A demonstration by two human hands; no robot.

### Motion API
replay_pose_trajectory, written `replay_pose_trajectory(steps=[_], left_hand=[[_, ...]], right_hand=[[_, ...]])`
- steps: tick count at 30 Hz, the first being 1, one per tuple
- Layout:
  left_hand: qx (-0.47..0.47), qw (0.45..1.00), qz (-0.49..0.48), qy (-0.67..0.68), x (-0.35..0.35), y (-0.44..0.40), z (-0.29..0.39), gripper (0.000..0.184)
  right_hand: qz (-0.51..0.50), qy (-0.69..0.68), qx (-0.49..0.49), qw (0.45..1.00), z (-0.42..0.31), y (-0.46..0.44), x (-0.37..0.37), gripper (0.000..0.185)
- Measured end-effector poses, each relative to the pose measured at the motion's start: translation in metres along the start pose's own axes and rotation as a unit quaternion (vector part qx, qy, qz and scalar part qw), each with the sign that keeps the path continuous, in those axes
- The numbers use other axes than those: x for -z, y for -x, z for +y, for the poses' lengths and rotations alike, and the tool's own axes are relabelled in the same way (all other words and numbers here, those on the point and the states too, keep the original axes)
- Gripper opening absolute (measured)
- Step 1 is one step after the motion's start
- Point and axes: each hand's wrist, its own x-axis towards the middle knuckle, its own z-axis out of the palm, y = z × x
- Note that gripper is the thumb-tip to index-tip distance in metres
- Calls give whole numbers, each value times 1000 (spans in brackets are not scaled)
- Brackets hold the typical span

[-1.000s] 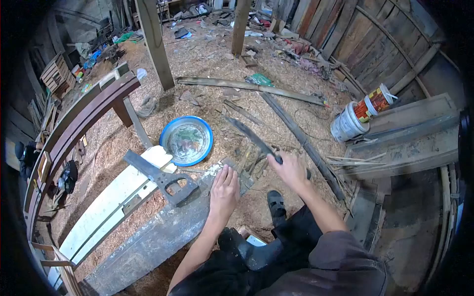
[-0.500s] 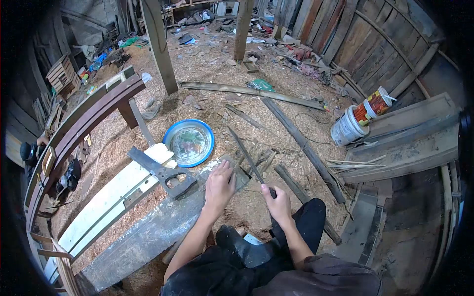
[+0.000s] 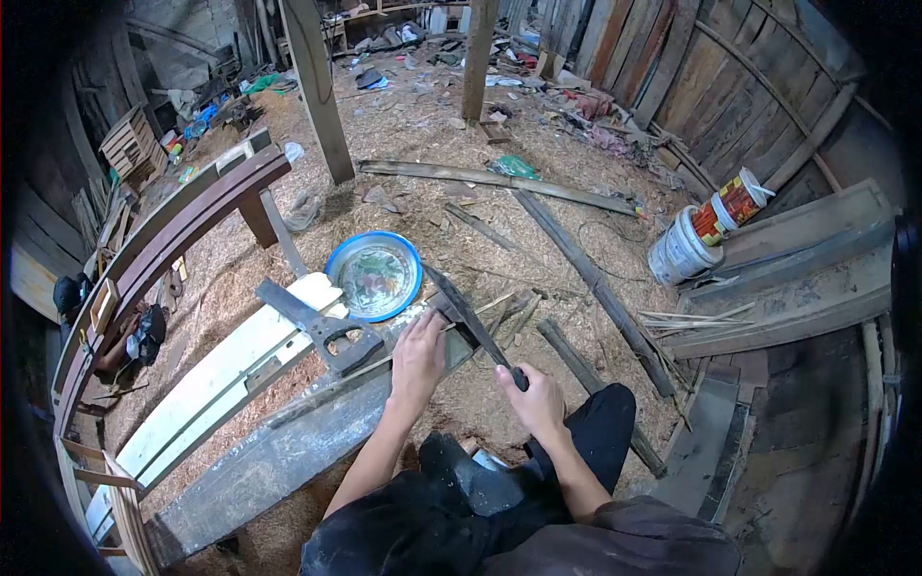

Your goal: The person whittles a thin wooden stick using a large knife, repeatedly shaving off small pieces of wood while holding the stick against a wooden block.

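Observation:
My right hand (image 3: 535, 398) is closed round the dark handle of a machete (image 3: 471, 317). Its wide blade slants up and left, the tip ending beside the basin. My left hand (image 3: 419, 357) grips a small piece of wood (image 3: 444, 305) at the far end of a worn grey plank (image 3: 279, 466); the fingertips partly hide it. The blade lies just right of those fingers, and I cannot tell whether it touches the wood. Left of this hand a handsaw (image 3: 336, 344) rests across a white board (image 3: 206, 398) and the plank. Behind it sits a blue-rimmed round basin (image 3: 415, 252).
Wood shavings cover the floor. Long timber pieces (image 3: 595, 278) lie to the right, near stacked paint buckets (image 3: 684, 248). A curved brown wooden frame (image 3: 182, 226) runs along the left. Two posts (image 3: 317, 96) stand ahead. Part of another person shows at the far left.
The machete has turned so its broad side faces me, and its tip has shifted left and down towards my left hand. My left hand has moved slightly left, its fingers now round the wood piece.

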Motion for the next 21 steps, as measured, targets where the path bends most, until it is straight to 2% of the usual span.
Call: replay_pose_trajectory(steps=[3,9,11,15,18,20,21], left_hand=[[-40,998,20,-45,1,-5,-4,29],[-18,999,-21,-17,-5,-1,-14,25],[-23,999,-9,-24,-10,1,-18,25],[-18,999,3,-27,-10,3,-17,27],[-8,999,14,-28,-15,5,-19,30],[-12,999,16,-32,-15,4,-19,31],[-15,999,20,-35,-14,4,-18,32]], right_hand=[[1,26,21,999,-3,-3,-6,65],[-14,44,16,999,-10,-6,-8,63],[-20,41,31,998,-12,-8,-8,54],[-30,-2,39,999,-26,-18,-1,52],[-26,50,61,997,-41,-19,4,50],[21,92,123,988,-33,-21,-4,48],[21,93,122,988,-34,-26,-3,48]])
